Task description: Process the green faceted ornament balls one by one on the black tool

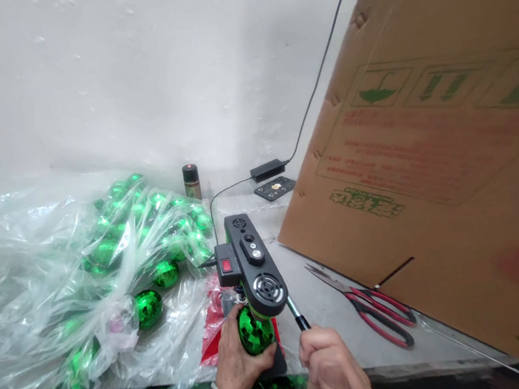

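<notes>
A black machine with round vented plates and a red switch stands at the middle of the work surface. Wrapped round a shiny green faceted ball, my left hand keeps it directly below the machine's front end; a bangle circles that wrist. My right hand is closed on a lever handle, whose metal rod runs up to the machine's right side. Under the machine lies a red sheet, partly covered by my left hand. Whether the ball touches the machine's underside is hidden.
At left, a clear plastic bag spreads over several green balls. Red-handled scissors lie to the right beside a large cardboard box. Near the wall are a small dark canister, a power adapter and a phone.
</notes>
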`<state>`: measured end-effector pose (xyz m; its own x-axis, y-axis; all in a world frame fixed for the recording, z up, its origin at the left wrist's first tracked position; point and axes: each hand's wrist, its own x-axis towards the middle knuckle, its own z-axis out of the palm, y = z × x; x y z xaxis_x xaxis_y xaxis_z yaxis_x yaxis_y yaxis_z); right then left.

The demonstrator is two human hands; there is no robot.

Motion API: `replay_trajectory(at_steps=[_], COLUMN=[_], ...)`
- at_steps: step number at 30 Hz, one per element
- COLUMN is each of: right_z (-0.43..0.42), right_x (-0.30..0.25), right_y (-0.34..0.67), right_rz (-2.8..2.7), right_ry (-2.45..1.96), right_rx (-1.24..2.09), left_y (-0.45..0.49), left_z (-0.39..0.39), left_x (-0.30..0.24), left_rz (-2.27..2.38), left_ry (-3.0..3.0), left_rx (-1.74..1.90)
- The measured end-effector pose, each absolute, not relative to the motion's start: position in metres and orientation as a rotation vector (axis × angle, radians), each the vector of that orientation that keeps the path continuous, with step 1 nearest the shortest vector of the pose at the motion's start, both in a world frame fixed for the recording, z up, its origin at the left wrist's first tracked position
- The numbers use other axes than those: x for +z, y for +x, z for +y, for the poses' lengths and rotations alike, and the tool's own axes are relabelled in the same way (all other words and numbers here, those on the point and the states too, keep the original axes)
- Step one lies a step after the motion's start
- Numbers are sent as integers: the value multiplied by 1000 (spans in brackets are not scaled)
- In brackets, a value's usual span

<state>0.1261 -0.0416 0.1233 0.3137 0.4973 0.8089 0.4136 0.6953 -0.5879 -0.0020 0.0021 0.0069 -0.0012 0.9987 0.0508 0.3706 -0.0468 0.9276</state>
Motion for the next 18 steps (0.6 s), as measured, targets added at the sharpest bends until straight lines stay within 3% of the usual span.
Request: replay_trajectory(at_steps=[18], right_z=[-39], right_x=[119], right_y=[131], right_rz=[-1287], right_ry=[-854], right_rx=[34], left_y=[-1], left_z=[2], left_x=[12], left_rz=[1485], left_ry=[1511], left_rx=[1035])
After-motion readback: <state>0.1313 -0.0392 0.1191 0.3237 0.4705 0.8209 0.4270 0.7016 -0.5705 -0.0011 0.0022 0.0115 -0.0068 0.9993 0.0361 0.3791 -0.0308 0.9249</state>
